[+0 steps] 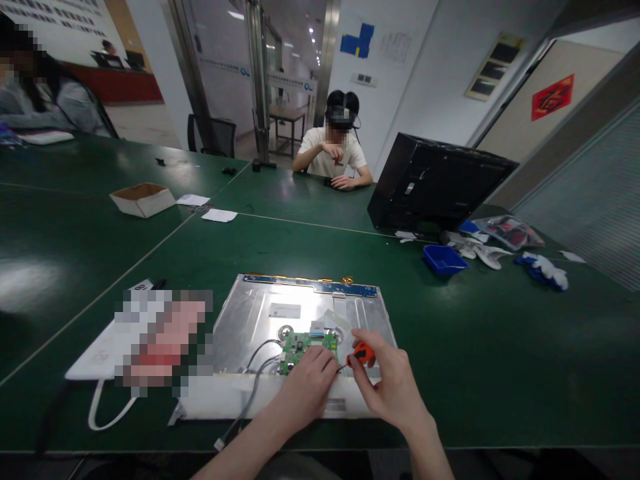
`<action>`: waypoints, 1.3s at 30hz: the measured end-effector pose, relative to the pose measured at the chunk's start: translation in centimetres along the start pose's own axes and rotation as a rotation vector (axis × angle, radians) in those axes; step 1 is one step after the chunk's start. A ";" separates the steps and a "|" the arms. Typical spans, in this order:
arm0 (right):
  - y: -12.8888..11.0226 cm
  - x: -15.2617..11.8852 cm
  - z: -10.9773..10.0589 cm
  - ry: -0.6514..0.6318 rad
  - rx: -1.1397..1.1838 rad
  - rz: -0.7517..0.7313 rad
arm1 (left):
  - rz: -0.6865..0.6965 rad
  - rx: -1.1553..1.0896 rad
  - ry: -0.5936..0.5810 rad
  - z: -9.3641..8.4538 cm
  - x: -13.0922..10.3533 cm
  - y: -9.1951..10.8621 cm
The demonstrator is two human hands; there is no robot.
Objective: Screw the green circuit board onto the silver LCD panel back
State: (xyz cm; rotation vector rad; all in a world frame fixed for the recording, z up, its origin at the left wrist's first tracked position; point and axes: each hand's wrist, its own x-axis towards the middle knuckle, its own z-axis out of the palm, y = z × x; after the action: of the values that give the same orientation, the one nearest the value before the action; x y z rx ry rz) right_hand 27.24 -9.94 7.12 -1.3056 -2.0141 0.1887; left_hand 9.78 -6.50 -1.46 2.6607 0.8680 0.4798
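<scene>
- Where the panel [280,313] lies flat, metal back up, at the near edge of the bench [500,360], a small green board [300,350] sits on its lower middle, with grey cables [257,363] running off to the left.
- The left hand [305,390] rests curled on the board, fingers bent down on it; I cannot tell whether it pinches anything.
- The right hand [387,383] is closed round an orange screwdriver [361,352], tip aimed at the board's right edge.
- The board looks light, stiff and fragile; best held by its edges, clear of the cables.
- The panel's sheet metal looks thin and slippery; likely heavy glass beneath; hold it by 2 opposite sides.
</scene>
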 end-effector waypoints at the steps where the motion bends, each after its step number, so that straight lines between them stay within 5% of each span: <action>1: 0.0 0.0 0.0 -0.001 -0.002 0.001 | 0.001 0.002 -0.008 0.1 0.0 0.0; 13: -0.2 0.1 -0.2 -0.002 -0.004 -0.007 | 0.022 -0.020 0.002 0.1 0.1 -0.2; 27: -0.4 0.2 -0.3 0.011 -0.060 -0.033 | -0.064 -0.299 0.064 -0.8 0.6 -0.4; 39: 1.8 1.6 2.1 0.265 -0.138 -0.264 | -0.034 -0.225 0.083 -0.4 0.3 -0.3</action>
State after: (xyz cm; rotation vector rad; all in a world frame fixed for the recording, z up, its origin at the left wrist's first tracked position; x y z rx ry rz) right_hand 26.85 -7.17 5.53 -1.0685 -1.9705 -0.2380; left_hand 9.66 -6.04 -1.16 2.4326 0.8286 0.6429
